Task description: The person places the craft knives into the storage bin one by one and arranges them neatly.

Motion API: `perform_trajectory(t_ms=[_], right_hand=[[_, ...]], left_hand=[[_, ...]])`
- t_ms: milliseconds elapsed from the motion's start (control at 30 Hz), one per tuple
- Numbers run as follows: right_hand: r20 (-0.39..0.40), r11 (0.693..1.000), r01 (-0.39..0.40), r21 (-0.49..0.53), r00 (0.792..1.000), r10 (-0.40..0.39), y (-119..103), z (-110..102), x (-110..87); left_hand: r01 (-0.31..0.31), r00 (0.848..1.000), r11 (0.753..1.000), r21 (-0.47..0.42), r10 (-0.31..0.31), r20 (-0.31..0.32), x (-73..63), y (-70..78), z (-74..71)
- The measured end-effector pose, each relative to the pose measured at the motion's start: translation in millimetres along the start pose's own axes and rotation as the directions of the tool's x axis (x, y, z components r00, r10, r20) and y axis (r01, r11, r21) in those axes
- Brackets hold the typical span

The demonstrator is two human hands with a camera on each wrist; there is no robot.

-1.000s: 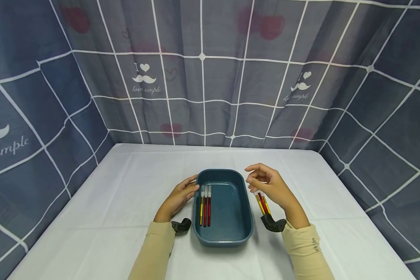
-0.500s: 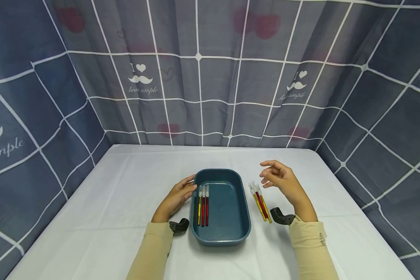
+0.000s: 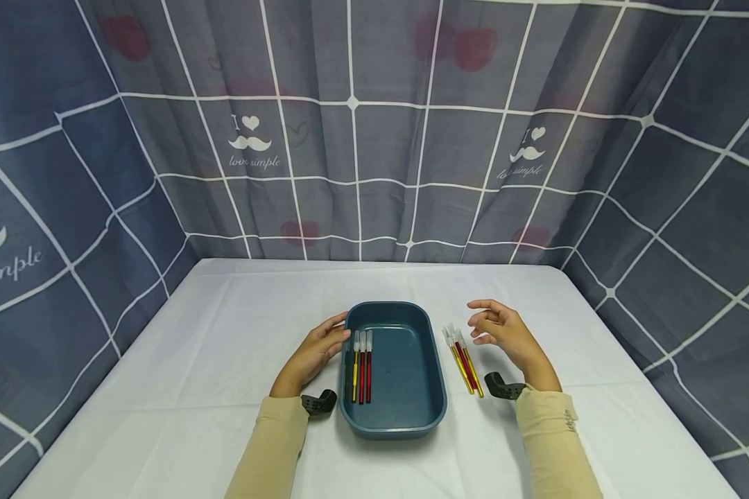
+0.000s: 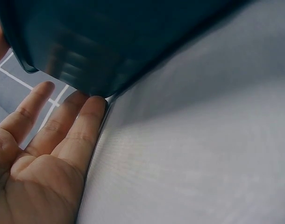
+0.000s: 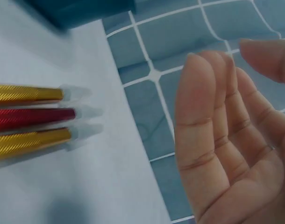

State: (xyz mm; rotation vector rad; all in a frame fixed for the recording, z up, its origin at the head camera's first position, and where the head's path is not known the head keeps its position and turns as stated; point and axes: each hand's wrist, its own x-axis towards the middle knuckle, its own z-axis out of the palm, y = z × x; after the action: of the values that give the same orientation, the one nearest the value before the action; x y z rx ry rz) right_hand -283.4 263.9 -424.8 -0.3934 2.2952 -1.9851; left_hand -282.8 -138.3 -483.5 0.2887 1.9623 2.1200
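A dark teal tray [image 3: 408,409] stands at the middle of the white table. Along its left side lie a gold and two red craft knives [image 3: 362,367] with clear caps. My left hand [image 3: 312,353] touches the tray's left wall; in the left wrist view its fingertips [image 4: 93,107] meet the outside of the wall. To the right of the tray, a gold, a red and another gold capped craft knife [image 5: 32,119] lie side by side on the cloth. Close to their caps hovers my right hand [image 3: 505,336], fingers loosely bent, holding nothing.
White cloth [image 3: 256,298] covers the table. Dark grid-patterned curtains [image 3: 318,152] hang behind the back edge and along both sides. A black wrist camera [image 3: 321,403] sits at the left sleeve, another black wrist camera [image 3: 502,387] at the right.
My right hand has drawn away from the tray's edge to the right, uncovering the caps of the knives on the cloth, then sunk slightly. My left hand stays at the tray.
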Motion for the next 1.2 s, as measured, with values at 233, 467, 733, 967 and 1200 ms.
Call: perform_trajectory(t_ms=[233,467,733,967,1200], right_hand=[[0.028,0.995,-0.086,-0.048,0.996,0.087,14,0,2.5],[0.052,0.987,-0.152,-0.042,0.987,0.154,25,-1,2.6],[0.030,0.966,-0.238,-0.099,0.970,0.242,41,0,4.9],[0.016,0.953,-0.245,-0.179,0.968,0.252,43,3,5.4],[0.032,0.939,-0.213,-0.272,0.973,0.230,37,6,2.1]], left_hand=[[-0.002,1.000,1.000,0.003,0.002,-0.009,0.2,-2.5,-1.3],[0.011,1.000,1.000,-0.026,-0.011,-0.020,1.3,-3.9,-0.7],[0.009,1.000,1.000,-0.017,-0.009,-0.016,0.9,-4.9,-1.7],[0.005,1.000,1.000,-0.014,-0.005,-0.009,0.2,-3.2,-0.9],[0.003,1.000,1.000,-0.015,-0.004,-0.006,0.0,-1.4,-0.5]])
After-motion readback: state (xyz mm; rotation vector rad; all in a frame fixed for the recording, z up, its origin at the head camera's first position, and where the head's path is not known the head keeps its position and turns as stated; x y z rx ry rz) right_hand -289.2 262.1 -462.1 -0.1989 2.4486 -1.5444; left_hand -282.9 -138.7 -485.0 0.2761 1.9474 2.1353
